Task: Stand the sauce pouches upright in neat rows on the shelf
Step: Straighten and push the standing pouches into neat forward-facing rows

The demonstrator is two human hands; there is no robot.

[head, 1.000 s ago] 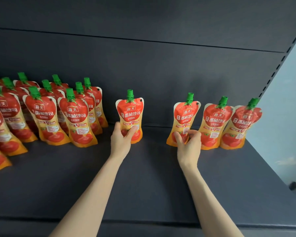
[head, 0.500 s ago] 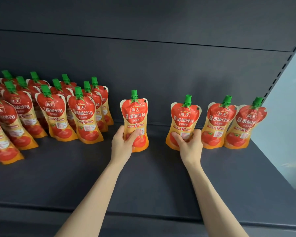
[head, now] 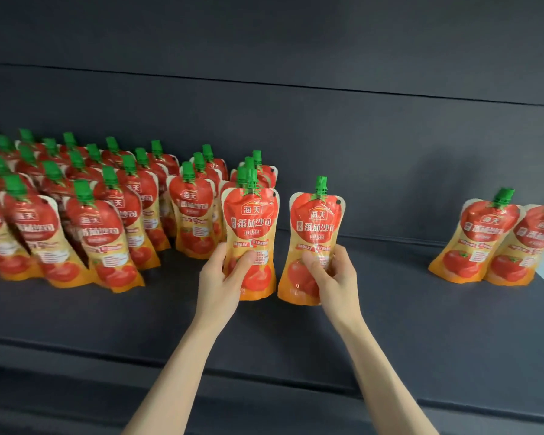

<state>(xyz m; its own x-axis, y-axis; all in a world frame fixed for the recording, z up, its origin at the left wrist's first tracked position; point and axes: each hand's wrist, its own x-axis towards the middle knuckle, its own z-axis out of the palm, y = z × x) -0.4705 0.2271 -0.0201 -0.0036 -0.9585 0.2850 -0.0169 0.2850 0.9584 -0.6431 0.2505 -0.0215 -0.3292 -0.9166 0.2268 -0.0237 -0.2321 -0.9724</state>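
Where two bare forearms reach in over the front lip of the dark shelf (head: 421, 324), each hand grips one sauce pouch just right of the block of standing pouches (head: 107, 215). The left hand (head: 220, 284) holds the left pouch (head: 250, 227) low down, thumb across the front and fingers (head: 218, 253) curled round its left edge, clamped on it. This pouch is upright at the block's nearest right corner, overlapping the pouches behind it. The right hand (head: 333, 277) grips the right pouch (head: 316, 227) by its lower half, thumb on the front, fingers (head: 339, 257) wrapped round its right edge. It is upright too, one place further right of the block, just beside the left pouch with a narrow gap between them. Whether either base touches the shelf cannot be told. The block itself runs back in several rows, green caps up, some pouches leaning. Well to the right of the block, two more pouches (head: 478, 240) lean side by side, overlapping. Behind the block rises the dark back panel (head: 358, 136).
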